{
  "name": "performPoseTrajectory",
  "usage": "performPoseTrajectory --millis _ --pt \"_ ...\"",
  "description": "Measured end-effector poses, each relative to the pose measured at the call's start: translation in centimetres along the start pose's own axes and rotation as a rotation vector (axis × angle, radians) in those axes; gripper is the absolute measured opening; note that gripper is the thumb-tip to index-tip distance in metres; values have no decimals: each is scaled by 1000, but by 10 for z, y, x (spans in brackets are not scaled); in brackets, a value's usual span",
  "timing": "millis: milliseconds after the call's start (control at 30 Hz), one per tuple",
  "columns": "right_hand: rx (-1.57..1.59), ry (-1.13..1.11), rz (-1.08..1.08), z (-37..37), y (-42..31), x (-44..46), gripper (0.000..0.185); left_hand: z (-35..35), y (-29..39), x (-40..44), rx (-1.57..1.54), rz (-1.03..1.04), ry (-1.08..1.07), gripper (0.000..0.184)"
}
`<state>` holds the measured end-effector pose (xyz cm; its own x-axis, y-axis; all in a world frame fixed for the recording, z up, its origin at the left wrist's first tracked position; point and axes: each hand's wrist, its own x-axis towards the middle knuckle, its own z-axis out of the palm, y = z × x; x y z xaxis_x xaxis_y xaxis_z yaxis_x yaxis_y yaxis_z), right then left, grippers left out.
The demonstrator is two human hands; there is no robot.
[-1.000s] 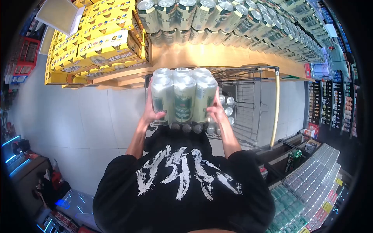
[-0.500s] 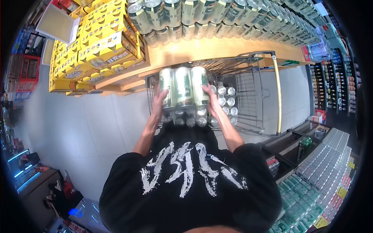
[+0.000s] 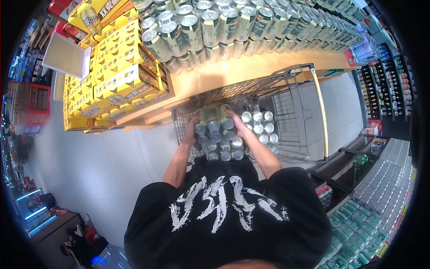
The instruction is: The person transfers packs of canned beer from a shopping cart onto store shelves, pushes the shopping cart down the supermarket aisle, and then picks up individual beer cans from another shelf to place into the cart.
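A pack of tall green-and-cream drink cans is tilted inside the wire shopping cart, between my two hands. My left hand presses against its left side, and my right hand grips the opposite side near the upper edge. Both sets of fingers curl partly out of sight around the pack. Directly below it in the cart are more silver-topped cans. To the right of my right hand stands another group of cans, tops up.
Beyond the cart runs a wooden display shelf stacked with matching cans. Yellow beer cartons stand at its left end. The cart's handle is on the right. Another can display is at lower right; grey floor tiles lie left.
Both hands have lowered the pack from above into the cart. It has tipped from lying with its can sides showing to showing more of the can tops.
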<state>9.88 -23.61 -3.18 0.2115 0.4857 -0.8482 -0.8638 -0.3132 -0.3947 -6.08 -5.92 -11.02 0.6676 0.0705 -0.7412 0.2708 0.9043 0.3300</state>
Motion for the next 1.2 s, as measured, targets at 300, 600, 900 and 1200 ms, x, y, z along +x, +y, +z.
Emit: performPoseTrajectory --millis 300,600,900,1200 --pt "-230 74 260 -27 -3 42 98 -12 17 33 169 -302 40 54" --pt "-192 77 380 -34 -15 41 87 1 20 34 354 -387 210 70" --pt "-49 242 352 -42 -2 63 81 -50 -23 105 659 413 121 55" --pt "-106 456 -205 -55 67 94 87 -15 -9 77 796 310 208 57"
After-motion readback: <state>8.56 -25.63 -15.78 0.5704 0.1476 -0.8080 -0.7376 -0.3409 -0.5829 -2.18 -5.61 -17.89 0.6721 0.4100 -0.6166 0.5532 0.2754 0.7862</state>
